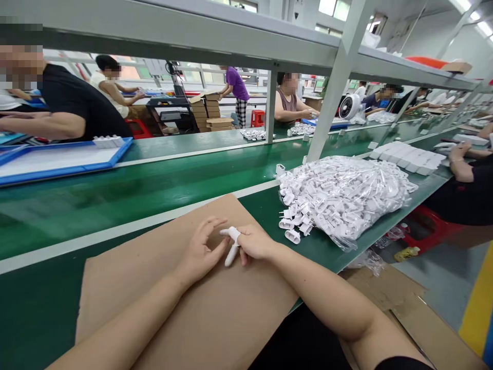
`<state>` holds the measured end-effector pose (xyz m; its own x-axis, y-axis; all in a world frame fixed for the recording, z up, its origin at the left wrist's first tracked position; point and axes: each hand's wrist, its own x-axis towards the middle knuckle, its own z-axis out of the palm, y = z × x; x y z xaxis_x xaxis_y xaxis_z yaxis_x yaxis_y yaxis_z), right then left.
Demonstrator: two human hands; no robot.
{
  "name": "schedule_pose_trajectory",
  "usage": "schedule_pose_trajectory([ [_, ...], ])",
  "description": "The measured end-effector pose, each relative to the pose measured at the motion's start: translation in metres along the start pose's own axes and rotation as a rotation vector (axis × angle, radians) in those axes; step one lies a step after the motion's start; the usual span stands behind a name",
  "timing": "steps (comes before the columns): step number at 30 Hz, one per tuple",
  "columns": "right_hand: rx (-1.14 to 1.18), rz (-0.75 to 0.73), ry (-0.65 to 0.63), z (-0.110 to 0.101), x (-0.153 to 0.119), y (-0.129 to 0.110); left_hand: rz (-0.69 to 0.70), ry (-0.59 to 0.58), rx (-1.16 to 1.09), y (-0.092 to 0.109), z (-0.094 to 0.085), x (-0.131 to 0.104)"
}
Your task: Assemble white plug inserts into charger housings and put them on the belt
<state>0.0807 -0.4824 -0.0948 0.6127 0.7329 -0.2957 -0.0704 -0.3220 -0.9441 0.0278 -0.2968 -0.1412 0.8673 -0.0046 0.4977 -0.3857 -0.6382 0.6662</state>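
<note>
Over a brown cardboard sheet (127,288), my left hand (202,249) is curved, with its fingers apart and nothing visible in it. Close beside it is my right hand (252,242), with white covers on two digits. These covered digits spread apart near my left fingertips, and no part shows between them. A large pile of white plastic parts (342,190) lies right of the cardboard, partly under clear plastic film. A few loose white parts (292,236) sit at the pile's near edge.
A green work surface (154,198) with white lines runs past the cardboard. A grey shelf post (335,82) stands behind the pile. White blocks (408,155) are in rows at the right. A blue-rimmed tray (65,167) lies at the left. Other people sit around the line.
</note>
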Motion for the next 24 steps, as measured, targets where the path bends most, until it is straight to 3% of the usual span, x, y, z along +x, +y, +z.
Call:
schedule_pose_trajectory([
  [5, -0.026, -0.019, -0.003, 0.0, 0.002, 0.003, 0.039, -0.125, -0.01, -0.002, -0.001, 0.0],
  [8, -0.044, -0.067, 0.087, -0.002, 0.003, 0.004, 0.004, -0.176, 0.106, -0.006, -0.001, 0.001],
  [11, -0.136, -0.16, 0.328, -0.013, 0.002, 0.003, -0.018, -0.243, 0.298, -0.005, 0.002, 0.003],
  [14, -0.394, -0.223, 0.694, -0.034, -0.006, -0.003, -0.017, -0.37, 0.436, -0.002, 0.005, 0.004],
  [16, -0.686, -0.14, 0.937, -0.051, -0.014, -0.008, -0.022, -0.438, 0.476, 0.001, 0.005, 0.003],
  [18, -0.98, 0.044, 1.082, -0.068, -0.021, -0.013, -0.023, -0.476, 0.486, 0.002, 0.005, 0.002],
  [21, -1.216, 0.281, 1.039, -0.091, -0.026, -0.016, -0.018, -0.501, 0.487, 0.003, 0.003, 0.002],
  [24, -1.258, 0.297, 0.95, -0.106, -0.026, -0.018, -0.021, -0.512, 0.471, 0.004, 0.001, 0.003],
])
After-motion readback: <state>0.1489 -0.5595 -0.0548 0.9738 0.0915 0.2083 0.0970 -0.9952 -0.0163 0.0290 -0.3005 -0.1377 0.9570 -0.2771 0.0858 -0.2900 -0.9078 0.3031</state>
